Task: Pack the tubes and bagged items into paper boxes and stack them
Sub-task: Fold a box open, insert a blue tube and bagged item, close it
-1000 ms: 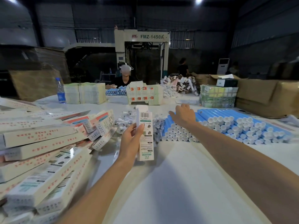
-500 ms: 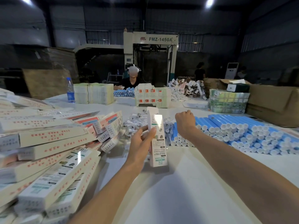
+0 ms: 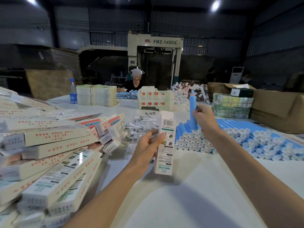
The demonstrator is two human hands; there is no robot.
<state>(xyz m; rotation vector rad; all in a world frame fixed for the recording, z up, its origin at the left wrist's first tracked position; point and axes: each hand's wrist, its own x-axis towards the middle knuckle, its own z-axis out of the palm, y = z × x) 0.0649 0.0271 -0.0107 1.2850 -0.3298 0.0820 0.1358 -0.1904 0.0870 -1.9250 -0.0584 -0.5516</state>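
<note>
1. Left hand (image 3: 146, 146): fingers wrapped round a paper box (image 3: 165, 145), held upright with its top flap up, above the tabletop (image 3: 181, 199).
2. Right hand (image 3: 204, 120): fingers gripping a blue tube (image 3: 192, 106), upright, just right of the box top.
3. Tube stack (image 3: 246, 139) lies at right, bagged items (image 3: 139, 125) behind the box, box pile (image 3: 49, 145) at left.

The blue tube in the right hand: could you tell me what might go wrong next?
The right hand holds the blue tube apart from the paper box, whose raised top flap could snag it. The left hand grips that box by its side, so it may twist. The leaning box pile might slide.
</note>
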